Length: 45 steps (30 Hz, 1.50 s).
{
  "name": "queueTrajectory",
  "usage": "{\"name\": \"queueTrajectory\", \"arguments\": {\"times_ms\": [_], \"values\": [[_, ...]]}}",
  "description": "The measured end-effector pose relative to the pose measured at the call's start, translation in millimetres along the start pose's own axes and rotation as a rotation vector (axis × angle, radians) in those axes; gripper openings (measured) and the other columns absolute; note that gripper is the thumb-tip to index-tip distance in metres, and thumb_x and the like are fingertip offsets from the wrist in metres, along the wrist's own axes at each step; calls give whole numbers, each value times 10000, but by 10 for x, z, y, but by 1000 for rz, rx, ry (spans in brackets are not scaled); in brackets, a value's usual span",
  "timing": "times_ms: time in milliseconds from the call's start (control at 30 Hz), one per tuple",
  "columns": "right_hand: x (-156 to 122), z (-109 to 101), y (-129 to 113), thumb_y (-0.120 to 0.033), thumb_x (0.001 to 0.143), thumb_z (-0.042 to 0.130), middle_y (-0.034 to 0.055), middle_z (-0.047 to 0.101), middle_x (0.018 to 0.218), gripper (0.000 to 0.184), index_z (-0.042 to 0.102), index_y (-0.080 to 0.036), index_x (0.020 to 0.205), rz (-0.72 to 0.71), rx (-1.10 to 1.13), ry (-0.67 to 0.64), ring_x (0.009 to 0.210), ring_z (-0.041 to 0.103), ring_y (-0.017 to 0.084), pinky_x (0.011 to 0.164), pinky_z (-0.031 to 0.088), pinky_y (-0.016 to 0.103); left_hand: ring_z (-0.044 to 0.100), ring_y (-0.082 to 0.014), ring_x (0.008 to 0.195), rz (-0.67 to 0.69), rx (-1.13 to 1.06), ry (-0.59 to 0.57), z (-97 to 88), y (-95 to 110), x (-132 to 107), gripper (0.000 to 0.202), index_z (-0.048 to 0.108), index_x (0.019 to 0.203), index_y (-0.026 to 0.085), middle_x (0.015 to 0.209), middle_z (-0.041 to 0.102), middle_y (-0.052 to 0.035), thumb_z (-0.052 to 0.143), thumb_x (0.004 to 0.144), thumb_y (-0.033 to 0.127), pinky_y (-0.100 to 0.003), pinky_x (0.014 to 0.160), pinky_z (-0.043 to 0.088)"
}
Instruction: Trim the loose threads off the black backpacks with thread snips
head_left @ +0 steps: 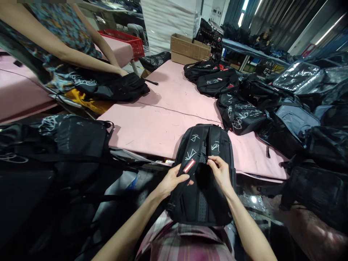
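1. My left hand [174, 179], one: reached forward from the lower left, forearm slanting inward; thumb laid over the left shoulder strap [191, 154], fingers curled beneath it, closed on the strap just below its red label [189, 165].
2. My right hand [221, 172], one: forearm angled up and inward, wrist bent toward the middle; thumb and forefinger pinched together on a thin black piece [204, 157] between the two straps. Whether cord or tool, I could not tell.
3. Black backpack [202, 188], one: strap side up, white line markings, lower end against my plaid shirt [187, 243], upper end over the near edge of the pink bench [163, 119].
4. Cardboard box [187, 50], one: open-topped, at the bench's far end; contents hidden from me.
5. Red crate [137, 47], one: beyond the bench, far left; its inside could not be made out.
6. Grey-panelled bag [297, 117], one: among heaped black bags on my right.
7. Marked black bag [240, 114], one: on the bench, just beyond the backpack's right side.
8. Co-worker's hand [122, 72], one: on a dark bag [119, 88] at upper left.
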State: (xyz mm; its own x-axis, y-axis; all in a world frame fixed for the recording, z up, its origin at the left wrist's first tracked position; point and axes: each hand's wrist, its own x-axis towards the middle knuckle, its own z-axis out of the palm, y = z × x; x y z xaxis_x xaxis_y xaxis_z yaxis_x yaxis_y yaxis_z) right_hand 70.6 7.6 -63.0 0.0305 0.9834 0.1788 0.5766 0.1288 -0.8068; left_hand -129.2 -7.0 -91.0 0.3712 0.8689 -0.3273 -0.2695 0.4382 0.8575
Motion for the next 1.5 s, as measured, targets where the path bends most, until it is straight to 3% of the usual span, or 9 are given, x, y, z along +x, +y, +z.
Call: {"name": "queueTrajectory", "arguments": {"times_ms": [167, 300, 500, 700, 1133, 1500], "values": [[330, 12, -71, -290, 806, 580, 14, 665, 906, 151, 680, -230, 901, -216, 15, -184, 854, 603, 162, 767, 457, 275, 535, -116, 501, 0, 293, -107, -369, 494, -108, 254, 554, 909, 138, 578, 586, 10, 633, 698, 256, -203, 484, 402], [479, 172, -132, -262, 816, 580, 13, 654, 841, 130, 695, -240, 872, -343, -34, -187, 827, 593, 158, 761, 460, 282, 516, -120, 505, 16, 426, -152, -517, 652, -75, 253, 571, 930, 133, 583, 589, 4, 597, 707, 250, -205, 486, 393], [589, 207, -176, -278, 824, 583, 15, 646, 855, 144, 692, -244, 912, -441, -94, -250, 818, 582, 159, 751, 462, 288, 497, -124, 477, 3, 465, -131, -538, 641, -43, 270, 581, 938, 139, 563, 577, 12, 593, 692, 248, -201, 454, 369], [656, 163, -221, -307, 846, 552, 14, 648, 852, 168, 692, -245, 915, -450, -95, -325, 817, 581, 157, 756, 460, 296, 499, -125, 469, 31, 436, -175, -531, 679, -38, 249, 590, 920, 141, 554, 582, 9, 593, 692, 239, -202, 461, 369], [757, 202, -244, -346, 857, 529, 19, 642, 822, 201, 695, -245, 905, -595, -162, -336, 772, 560, 147, 702, 453, 281, 501, -116, 472, 8, 381, -198, -535, 685, -38, 297, 596, 981, 139, 542, 570, 21, 585, 694, 211, -197, 463, 374], [808, 182, -222, -377, 859, 513, 28, 647, 847, 232, 690, -256, 947, -592, -158, -387, 791, 564, 159, 713, 458, 297, 500, -117, 465, -9, 370, -194, -525, 693, -32, 298, 593, 962, 130, 538, 580, 15, 589, 677, 219, -197, 456, 368]]}}
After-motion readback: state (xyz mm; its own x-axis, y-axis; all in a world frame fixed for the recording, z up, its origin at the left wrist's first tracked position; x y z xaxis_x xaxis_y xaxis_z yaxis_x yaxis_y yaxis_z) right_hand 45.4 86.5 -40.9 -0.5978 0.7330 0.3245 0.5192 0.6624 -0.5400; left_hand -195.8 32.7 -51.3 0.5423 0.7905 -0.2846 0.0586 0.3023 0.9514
